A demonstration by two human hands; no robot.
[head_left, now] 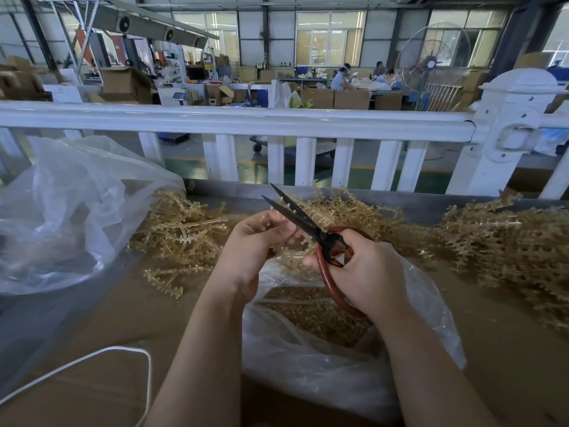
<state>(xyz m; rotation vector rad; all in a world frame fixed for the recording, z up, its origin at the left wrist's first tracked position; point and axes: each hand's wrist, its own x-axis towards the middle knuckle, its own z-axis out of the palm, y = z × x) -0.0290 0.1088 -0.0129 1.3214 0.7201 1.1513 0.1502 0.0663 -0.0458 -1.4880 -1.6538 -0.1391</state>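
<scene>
Right hand [366,272]: closed round the red loop handles of the scissors [301,220], fingers through the large loop; a firm grip.
Scissors: blades parted a little, tips pointing up and away toward the rail, pivot just beside the left fingertips.
Left hand [258,241]: fingers curled, pinching a tan plastic sprue strip [289,256] that bends down between the two hands (its small nubs show against the fingers).
Position of work: we note the strip held in the air over the mouth of the clear catch bag [323,359]; whether it sits between the blades we cannot tell.
Step in hand, our reading: snipping small parts off the strip so they drop among the cut pieces [320,315] in the bag.
To do it well: we would feed the strip deep into the blades, near the pivot, cut flush at each nub, hold the left fingertips behind the cut line, and work above the bag opening so nothing scatters onto the cardboard top [123,303].
Risk: fingertips lie very close to the lower blade; short closes only.
Stock: uncut sprues heaped in a left pile [181,229] and a right pile [505,241].
Beyond: a large crumpled plastic sack [70,211] at far left, a white cord [92,359] on the near cardboard, a white fence rail [246,118] along the bench's far edge.
</scene>
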